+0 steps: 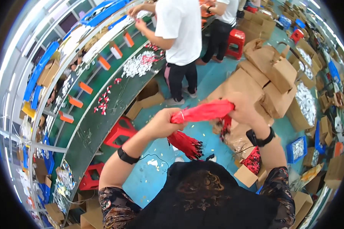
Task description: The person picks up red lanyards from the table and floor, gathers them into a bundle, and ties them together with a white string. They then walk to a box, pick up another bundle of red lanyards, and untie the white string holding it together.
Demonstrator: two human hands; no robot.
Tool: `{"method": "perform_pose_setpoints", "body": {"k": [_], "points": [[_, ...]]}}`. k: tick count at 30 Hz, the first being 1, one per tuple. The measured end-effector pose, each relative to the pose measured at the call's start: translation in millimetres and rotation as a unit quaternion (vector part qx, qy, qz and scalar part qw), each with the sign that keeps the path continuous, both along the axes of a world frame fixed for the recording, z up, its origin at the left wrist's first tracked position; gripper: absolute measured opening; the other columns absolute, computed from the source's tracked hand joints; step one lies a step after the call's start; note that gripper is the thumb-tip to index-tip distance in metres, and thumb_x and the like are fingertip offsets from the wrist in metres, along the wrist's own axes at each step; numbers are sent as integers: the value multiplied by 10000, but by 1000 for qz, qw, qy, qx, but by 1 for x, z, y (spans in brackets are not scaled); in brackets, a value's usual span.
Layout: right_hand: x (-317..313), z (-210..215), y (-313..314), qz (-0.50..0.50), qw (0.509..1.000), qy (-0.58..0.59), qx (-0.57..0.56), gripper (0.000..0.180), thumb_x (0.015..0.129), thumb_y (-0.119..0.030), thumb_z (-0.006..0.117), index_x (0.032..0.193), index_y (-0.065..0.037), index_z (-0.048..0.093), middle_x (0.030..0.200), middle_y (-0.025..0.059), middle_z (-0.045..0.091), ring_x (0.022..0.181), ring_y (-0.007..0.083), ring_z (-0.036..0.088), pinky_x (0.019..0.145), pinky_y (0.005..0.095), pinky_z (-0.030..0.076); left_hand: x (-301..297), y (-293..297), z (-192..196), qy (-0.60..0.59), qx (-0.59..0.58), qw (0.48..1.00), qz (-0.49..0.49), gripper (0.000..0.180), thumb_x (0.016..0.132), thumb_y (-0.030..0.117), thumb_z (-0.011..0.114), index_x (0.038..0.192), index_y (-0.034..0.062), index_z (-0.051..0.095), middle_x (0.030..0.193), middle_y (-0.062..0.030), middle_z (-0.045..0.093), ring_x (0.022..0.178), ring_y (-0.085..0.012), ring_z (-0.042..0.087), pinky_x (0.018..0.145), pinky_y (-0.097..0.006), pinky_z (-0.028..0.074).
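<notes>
A thick bundle of thin red wires [204, 110] is stretched between my two hands in front of my body. My left hand [162, 123] is closed around its left end, beside a pale band that circles the wires. At the other end, my right hand [244, 110] grips the bundle, its fingers partly hidden. Below the left hand hangs a fanned red length with black tips [187, 145]. A shorter dark-tipped length [225, 126] dangles beneath the right hand. Each wrist wears a black band.
A curved green workbench [88, 133] on the left bears white and red small parts. Red stools [120, 131] stand beside it. A co-worker in a white shirt [178, 30] stands ahead at the bench. Flattened cardboard [240, 86] and a box of red parts [252, 162] lie to the right.
</notes>
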State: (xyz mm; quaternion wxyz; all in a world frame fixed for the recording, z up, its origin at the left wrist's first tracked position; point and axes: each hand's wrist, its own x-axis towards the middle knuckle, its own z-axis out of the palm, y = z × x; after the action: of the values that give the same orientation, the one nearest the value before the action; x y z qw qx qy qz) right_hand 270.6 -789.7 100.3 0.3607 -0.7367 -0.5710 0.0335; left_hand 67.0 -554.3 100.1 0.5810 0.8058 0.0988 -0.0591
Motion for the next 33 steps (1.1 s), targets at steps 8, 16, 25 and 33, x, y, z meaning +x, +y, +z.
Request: {"method": "perform_pose_setpoints", "body": {"k": [8, 16, 25, 33], "points": [[-118, -103, 62, 56, 998, -37, -9, 270, 627, -85, 750, 882, -105, 662, 831, 34, 616, 871, 257, 570, 959, 474, 405, -95, 30, -58, -236, 193, 915, 266, 262, 705, -64, 685, 948, 0, 610, 754, -85, 633, 693, -133, 611, 654, -255, 494], [-168, -79, 159, 94, 984, 152, 28, 430, 700, -229, 838, 1040, -40, 653, 1004, 111, 670, 936, 290, 607, 833, 370, 463, -141, 70, -74, -254, 348, 831, 353, 362, 620, 29, 804, 926, 48, 611, 781, -108, 662, 686, -271, 658, 624, -332, 523], [-163, -52, 263, 312, 911, 262, 63, 203, 783, -110, 781, 963, -58, 703, 818, 72, 682, 723, 214, 639, 616, 320, 467, -146, 85, -80, -213, 418, 753, 460, 534, 646, 97, 861, 1048, 29, 516, 786, -97, 655, 677, -240, 663, 617, -320, 530], [-126, -45, 319, 420, 872, 252, 30, 130, 805, -107, 746, 910, -60, 686, 776, 80, 666, 663, 237, 630, 597, 327, 478, -120, 98, -72, -149, 514, 703, 469, 556, 663, 106, 867, 1070, 27, 497, 771, -98, 645, 643, -265, 648, 604, -337, 529]]}}
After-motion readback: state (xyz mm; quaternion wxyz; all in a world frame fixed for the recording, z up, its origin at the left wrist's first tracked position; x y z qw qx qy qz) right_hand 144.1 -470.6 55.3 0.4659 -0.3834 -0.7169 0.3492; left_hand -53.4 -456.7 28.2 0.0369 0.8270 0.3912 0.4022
